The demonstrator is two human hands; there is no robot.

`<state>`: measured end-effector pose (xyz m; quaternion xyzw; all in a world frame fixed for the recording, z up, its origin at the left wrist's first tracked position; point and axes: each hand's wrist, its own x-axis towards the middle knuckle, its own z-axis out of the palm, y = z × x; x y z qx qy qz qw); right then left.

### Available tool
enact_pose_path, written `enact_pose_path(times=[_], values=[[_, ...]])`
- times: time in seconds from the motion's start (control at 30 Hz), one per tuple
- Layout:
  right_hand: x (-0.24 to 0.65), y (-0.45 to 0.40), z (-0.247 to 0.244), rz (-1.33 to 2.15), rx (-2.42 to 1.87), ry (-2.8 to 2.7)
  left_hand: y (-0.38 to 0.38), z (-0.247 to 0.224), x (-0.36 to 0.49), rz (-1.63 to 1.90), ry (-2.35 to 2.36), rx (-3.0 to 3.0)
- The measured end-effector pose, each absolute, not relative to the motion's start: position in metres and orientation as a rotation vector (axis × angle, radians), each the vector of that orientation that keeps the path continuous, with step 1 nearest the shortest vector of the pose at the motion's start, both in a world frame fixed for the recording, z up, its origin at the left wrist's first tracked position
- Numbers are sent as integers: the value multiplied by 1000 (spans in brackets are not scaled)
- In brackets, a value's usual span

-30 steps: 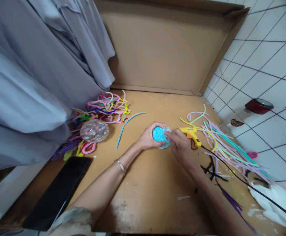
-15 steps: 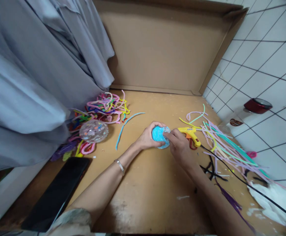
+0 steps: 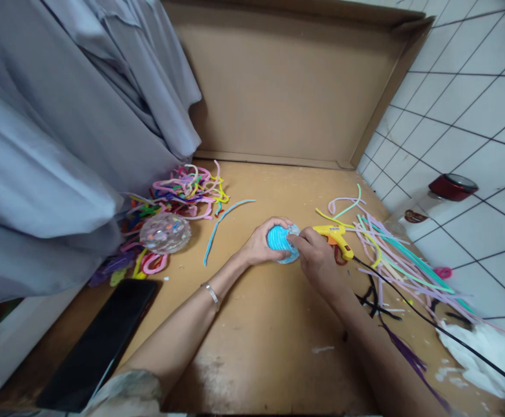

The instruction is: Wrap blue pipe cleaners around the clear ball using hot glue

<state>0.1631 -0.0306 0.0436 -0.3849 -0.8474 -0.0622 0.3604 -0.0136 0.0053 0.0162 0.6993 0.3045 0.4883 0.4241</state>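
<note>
My left hand [image 3: 262,242] is wrapped round a clear plastic ball [image 3: 277,237], whose left part is covered in rows of bright blue pipe cleaner. The right part of the ball shows bare and see-through. On that side my right hand [image 3: 315,255] presses its closed fingertips against the ball; any strand end between them is hidden. Just beyond the right hand lies a yellow glue gun [image 3: 339,238], its black cord running to the lower right. A loose light-blue pipe cleaner [image 3: 215,233] lies curved on the table, left of my left hand.
A second clear ball with coloured specks [image 3: 165,233] rests beside tangled colourful pipe cleaners [image 3: 191,188]. A black phone [image 3: 98,347] lies at lower left. Straight pipe cleaners [image 3: 409,260], white tissue [image 3: 487,359] and a red-lidded jar [image 3: 435,200] are at right. Cardboard [image 3: 287,87] stands behind.
Almost nothing differs. Both hands stay on the ball in the same hold, and the whole view has shifted very slightly.
</note>
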Motion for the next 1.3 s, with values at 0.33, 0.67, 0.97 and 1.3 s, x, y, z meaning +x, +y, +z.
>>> enact_pose_path(times=[0.33,0.67,0.97,1.3], values=[[165,-27,41,-137,-949,-2175,7,15,-14,1247,700,1775],[167,-26,43,-27,-909,-2172,7,13,-14,1250,716,1758],[166,-30,48,-19,-962,-2207,6,15,-14,1234,726,1756],[167,-27,45,6,-1008,-2226,6,14,-14,1230,729,1668]])
